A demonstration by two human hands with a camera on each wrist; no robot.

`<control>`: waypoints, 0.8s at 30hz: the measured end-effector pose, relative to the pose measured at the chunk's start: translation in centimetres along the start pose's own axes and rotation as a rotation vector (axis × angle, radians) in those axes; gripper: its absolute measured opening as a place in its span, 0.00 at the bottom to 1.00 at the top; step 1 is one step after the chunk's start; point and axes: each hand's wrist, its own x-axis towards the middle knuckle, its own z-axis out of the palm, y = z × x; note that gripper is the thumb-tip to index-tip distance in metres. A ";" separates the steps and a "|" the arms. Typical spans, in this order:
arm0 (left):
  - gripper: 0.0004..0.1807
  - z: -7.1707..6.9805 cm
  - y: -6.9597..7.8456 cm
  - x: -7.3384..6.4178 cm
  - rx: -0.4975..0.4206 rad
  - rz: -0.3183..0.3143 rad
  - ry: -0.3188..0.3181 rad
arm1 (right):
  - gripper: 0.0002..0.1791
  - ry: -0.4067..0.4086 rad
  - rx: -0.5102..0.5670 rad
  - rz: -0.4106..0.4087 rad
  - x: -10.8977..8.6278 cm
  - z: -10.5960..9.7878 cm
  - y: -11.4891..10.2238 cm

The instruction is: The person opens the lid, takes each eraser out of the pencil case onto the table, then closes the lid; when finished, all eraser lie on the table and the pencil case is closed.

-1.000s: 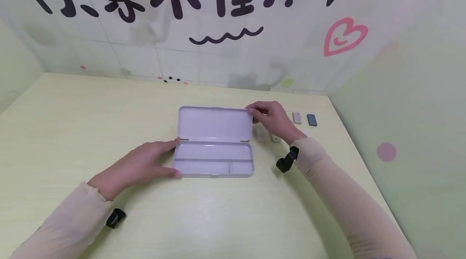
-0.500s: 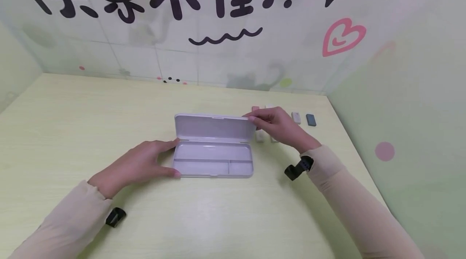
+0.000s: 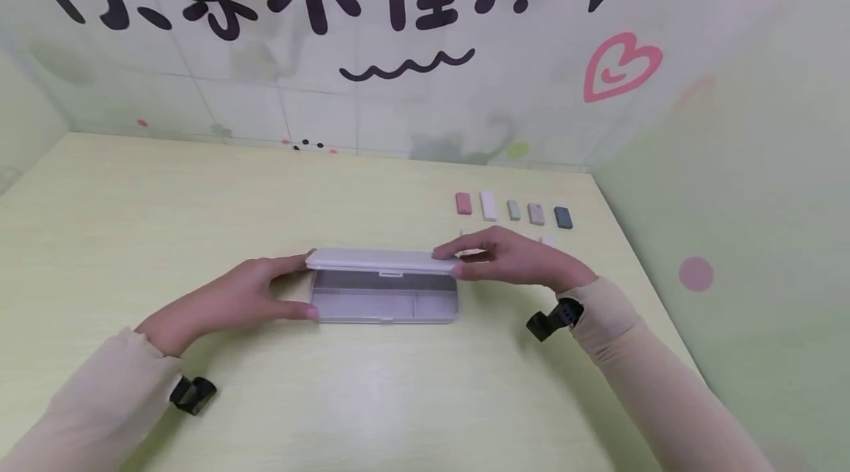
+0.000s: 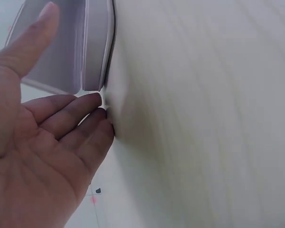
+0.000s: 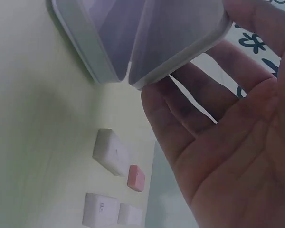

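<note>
A pale lilac pencil case (image 3: 365, 304) rests on the table, its hinged lid (image 3: 375, 259) tilted forward over the divided tray with a gap at the front. My left hand (image 3: 229, 299) spans the case's left end, thumb at the front corner and fingers at the back corner. At the lid's right end my right hand (image 3: 514, 258) holds the edge, thumb at the front and fingers over the top. In the right wrist view, the fingers lie along the outside of the lid (image 5: 180, 33), beside the case base (image 5: 97, 45).
Behind my right hand lies a row of small blocks: pink (image 3: 464, 203), white (image 3: 488, 206), pale green (image 3: 514, 209), lilac (image 3: 536, 213) and dark blue (image 3: 563, 217). Another white block (image 3: 547, 241) is partly hidden by that hand. Walls bound the table's back and right.
The lid has swung forward and down from wide open to nearly over the tray, my right hand moving toward me with it. My left hand has stayed at the left end.
</note>
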 end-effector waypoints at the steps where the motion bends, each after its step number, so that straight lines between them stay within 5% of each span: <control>1: 0.56 -0.2 0.0 -0.1 -0.010 0.000 -0.003 | 0.22 -0.010 0.004 0.008 0.0 0.1 0.0; 10: 0.54 -0.6 0.2 0.5 -0.111 0.022 -0.043 | 0.36 -0.038 -0.144 0.088 -0.5 1.5 -0.3; 24: 0.57 0.3 1.6 2.4 0.052 0.059 -0.003 | 0.48 -0.053 -0.298 0.069 0.2 3.1 -1.2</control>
